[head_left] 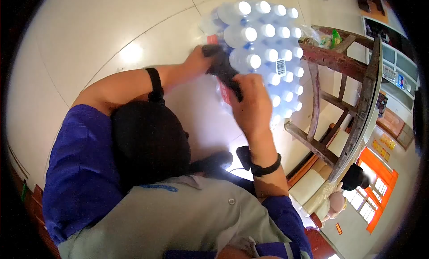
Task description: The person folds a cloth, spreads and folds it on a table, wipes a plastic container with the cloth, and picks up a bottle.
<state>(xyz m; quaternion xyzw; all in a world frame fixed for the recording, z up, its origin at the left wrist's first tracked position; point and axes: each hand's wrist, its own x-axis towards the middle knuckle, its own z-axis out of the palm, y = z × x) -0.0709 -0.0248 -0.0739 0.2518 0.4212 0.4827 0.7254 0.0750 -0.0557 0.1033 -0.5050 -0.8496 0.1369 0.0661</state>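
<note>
A shrink-wrapped pack of water bottles (263, 58) with white caps and a barcode label stands on the floor in front of me. A long black object (223, 69), its kind unclear, lies against the near side of the pack. My left hand (197, 64) is closed at its far-left end, fingers partly hidden. Around its lower right end my right hand (254, 102) is curled, close against the bottles. Red printing (225, 92) on the pack's wrap shows beneath the object. Both wrists wear black straps.
Right of the pack stands a worn wooden frame (333, 60) with legs and crossbars, with plastic bags on it. Pale floor tiles (120, 26) spread to the left. My dark knee (149, 143) is near my left arm. A shelf and an orange-framed window are farther right.
</note>
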